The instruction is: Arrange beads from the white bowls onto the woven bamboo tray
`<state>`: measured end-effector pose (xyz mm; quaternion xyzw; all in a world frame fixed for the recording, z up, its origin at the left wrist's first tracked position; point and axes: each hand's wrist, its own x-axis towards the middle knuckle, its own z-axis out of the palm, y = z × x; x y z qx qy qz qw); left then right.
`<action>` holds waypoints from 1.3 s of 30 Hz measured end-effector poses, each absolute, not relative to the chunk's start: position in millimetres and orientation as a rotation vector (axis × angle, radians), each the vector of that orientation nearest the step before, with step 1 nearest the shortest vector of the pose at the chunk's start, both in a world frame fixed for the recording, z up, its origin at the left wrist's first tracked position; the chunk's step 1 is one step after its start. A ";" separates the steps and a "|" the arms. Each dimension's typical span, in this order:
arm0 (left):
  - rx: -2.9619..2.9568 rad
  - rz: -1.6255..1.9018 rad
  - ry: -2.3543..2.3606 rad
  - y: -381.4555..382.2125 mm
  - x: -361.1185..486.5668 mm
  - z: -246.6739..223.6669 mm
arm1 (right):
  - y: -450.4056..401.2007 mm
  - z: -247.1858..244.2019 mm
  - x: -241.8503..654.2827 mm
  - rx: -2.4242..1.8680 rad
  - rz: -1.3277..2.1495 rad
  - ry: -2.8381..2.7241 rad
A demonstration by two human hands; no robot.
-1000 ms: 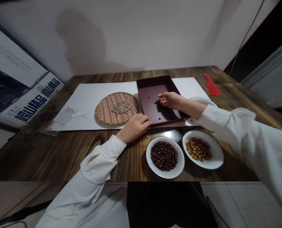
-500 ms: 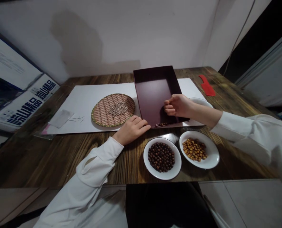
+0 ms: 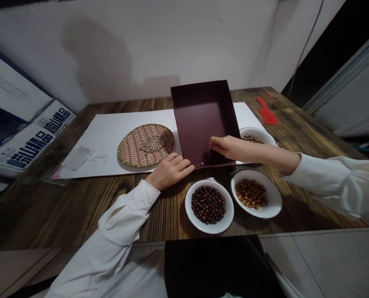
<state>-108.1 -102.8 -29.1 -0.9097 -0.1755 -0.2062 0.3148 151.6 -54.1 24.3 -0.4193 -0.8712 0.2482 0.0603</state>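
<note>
My left hand (image 3: 171, 170) lies palm down on the wooden table, fingers stretched toward the near left corner of a dark maroon box (image 3: 195, 124). Its fingertips are at the box's edge; whether they press on it I cannot tell. My right hand (image 3: 222, 145) reaches over the box's right wall, its fingers bent together and pointing down inside. What they pinch, if anything, is hidden. A small pale bead (image 3: 202, 163) shows near the box's front edge. In front stand a white bowl of dark brown beads (image 3: 208, 205) and another of yellow-brown beads (image 3: 252, 193).
A round woven tray (image 3: 130, 147) holds pale beads on a white board (image 3: 106, 124). Partly behind my right forearm is a bowl of pale beads (image 3: 252, 138). A red comb-shaped tool (image 3: 266, 111) lies at the back right. Printed boxes (image 3: 25, 151) and a clear plastic bag (image 3: 78, 158) are left.
My right hand has turned downward and sunk lower into the box. The row of beads at the box's front edge has mostly gone from view. My left hand stays in place.
</note>
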 end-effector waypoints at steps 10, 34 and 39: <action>-2.391 -0.571 -0.461 -102.8 -107.9 -28.9 | -56.5 4.3 142.6 -0.722 0.627 -2.961; -2.381 -0.646 -0.475 -99.8 -109.1 -31.6 | -49.4 8.1 188.1 -0.586 -0.091 -3.240; -2.370 -0.665 -0.449 -100.9 -108.2 -30.5 | -47.7 1.1 191.8 -0.592 -0.209 -3.247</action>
